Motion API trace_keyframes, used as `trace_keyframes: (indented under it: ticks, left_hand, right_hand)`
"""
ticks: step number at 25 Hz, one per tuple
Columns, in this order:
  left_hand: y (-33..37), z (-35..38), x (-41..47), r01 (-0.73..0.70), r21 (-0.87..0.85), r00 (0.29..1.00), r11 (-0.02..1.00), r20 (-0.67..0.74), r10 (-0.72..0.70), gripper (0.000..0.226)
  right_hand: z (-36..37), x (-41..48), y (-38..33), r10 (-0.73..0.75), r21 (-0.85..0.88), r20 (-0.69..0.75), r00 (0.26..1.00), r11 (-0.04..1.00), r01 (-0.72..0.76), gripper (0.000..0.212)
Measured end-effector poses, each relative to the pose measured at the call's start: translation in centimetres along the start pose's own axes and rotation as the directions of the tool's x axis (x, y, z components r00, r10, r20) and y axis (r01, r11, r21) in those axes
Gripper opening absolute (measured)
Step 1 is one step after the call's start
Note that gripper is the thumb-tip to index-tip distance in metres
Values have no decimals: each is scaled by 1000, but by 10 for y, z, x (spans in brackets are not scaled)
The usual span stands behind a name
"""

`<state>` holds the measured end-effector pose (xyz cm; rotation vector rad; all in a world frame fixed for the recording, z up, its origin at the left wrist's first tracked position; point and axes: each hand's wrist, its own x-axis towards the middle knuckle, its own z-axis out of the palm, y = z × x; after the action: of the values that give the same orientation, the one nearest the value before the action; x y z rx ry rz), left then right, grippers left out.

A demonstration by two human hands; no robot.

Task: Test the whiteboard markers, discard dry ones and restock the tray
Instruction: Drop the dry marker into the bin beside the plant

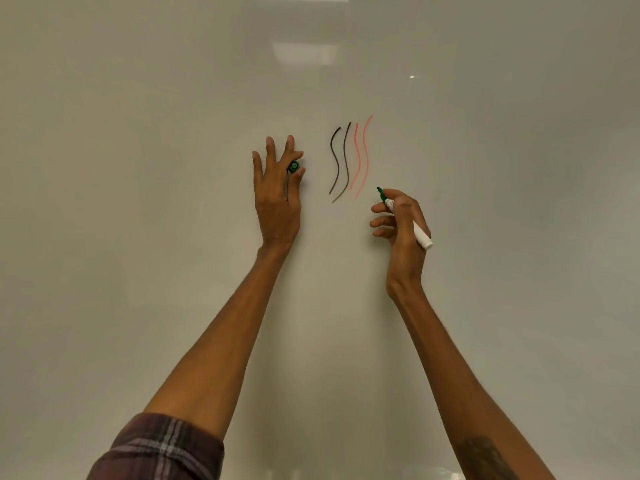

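Observation:
The whiteboard (138, 168) fills the view. My right hand (401, 223) grips an uncapped green marker (414, 225) with a white barrel, its green tip pointing up-left just off the board, right of the drawn lines. My left hand (277, 195) is raised against the board with the outer fingers spread, and pinches the green cap (293, 167) between thumb and forefinger. Between the hands are two black wavy lines (341, 161) and two fainter red wavy lines (362, 155).
Ceiling lights reflect in the glossy whiteboard near the top. Wide blank board lies to the left, right and below the marks. No tray or other markers are in view.

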<state>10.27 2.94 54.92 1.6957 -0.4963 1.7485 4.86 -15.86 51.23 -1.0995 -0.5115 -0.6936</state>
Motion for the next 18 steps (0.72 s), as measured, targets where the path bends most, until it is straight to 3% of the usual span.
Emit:
trace_keyframes:
  ticks: [10,15,18]
  left_hand:
    - [-14,6,-4,-88,130,996,988,-14,90,29]
    - [-12,5,-4,-101,146,994,984,-17,105,29]
    - [-13,5,-4,-104,150,994,983,-19,108,28]
  right_hand:
    - [31,66,-25,-349,-265,-69,935,910,320,25]
    - [30,74,-22,-458,-421,11,889,804,419,25]
    - [11,48,0,-453,-482,16,892,778,404,23]
